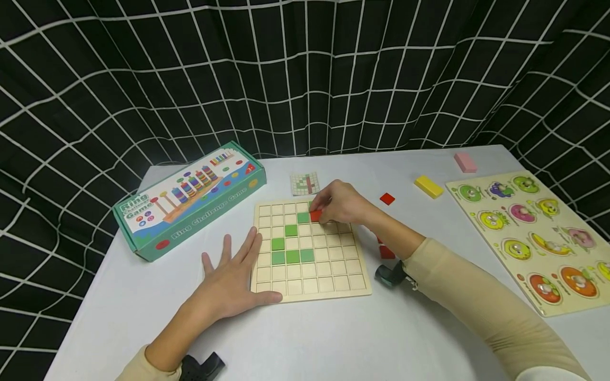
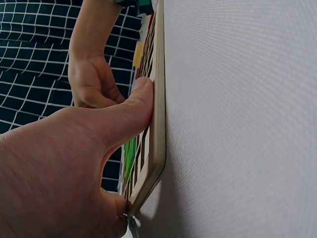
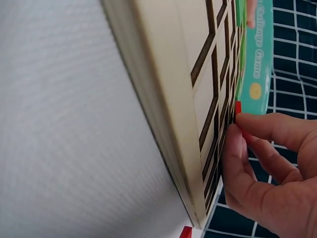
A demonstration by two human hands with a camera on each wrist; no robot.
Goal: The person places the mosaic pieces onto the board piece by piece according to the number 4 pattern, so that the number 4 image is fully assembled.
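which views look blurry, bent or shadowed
Head view: white lines on the curtain curve, folds or lens unclear; left wrist view: soft shadow on the table beside the board; right wrist view: the table and board's nearest edge blur, the right hand looks sharper.

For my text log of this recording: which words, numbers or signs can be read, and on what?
"Ring Challenge Game": top of the green box.
"Ring Challenge Game": the box's long side, partly seen in the right wrist view.
"3+": red triangle on the box top.
Fruit puzzle board: marks beside fruits, too small to read.
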